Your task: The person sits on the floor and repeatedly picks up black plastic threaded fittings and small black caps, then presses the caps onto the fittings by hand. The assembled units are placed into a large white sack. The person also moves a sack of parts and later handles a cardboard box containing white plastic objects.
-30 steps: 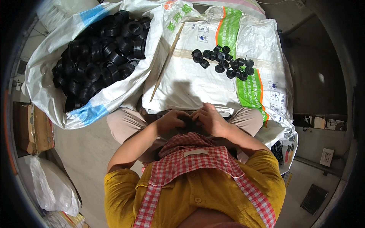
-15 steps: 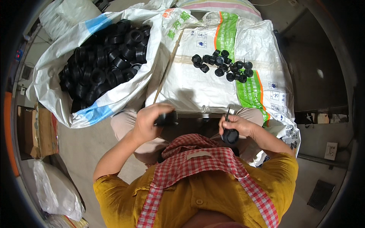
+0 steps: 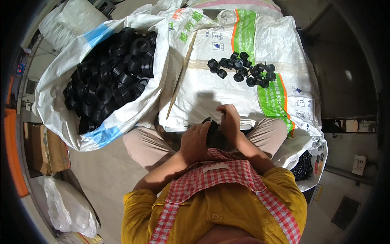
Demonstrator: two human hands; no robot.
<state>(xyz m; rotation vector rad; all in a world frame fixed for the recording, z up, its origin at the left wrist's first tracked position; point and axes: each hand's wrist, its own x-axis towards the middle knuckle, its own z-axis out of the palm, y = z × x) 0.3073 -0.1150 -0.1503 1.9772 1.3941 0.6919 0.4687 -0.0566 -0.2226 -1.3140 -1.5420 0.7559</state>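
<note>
Lower middle of frame: black ribbed plastic ring (image 3: 211, 126) gripped in left hand (image 3: 195, 140), fingers wrapped over its left side, thumb out of sight. Right hand (image 3: 230, 122) just to the right, fingers bent inward; cannot tell whether pinching anything, dark patch at the fingertips too small to read. Ring therefore between both, touching the left, near the right. Axis masked by fingers; exact lean unclear.

Toward upper right from the hands: small black caps (image 3: 243, 71), loose on white woven sack (image 3: 199, 101), partly over its green band (image 3: 274, 105). Nearer to right hand, well apart from both. Cluster drawn out sideways, sloping slightly down to the right. Thin stem (image 3: 265, 62) pointing up near its right end.

Upper left of frame: open white sack (image 3: 162, 53) heaped with black ribbed rings (image 3: 109, 79), nearer to left hand. Between heap and caps, wooden stick (image 3: 180, 75), long axis steep, top leaning right. Lower right: shiny black strips (image 3: 302, 164).
</note>
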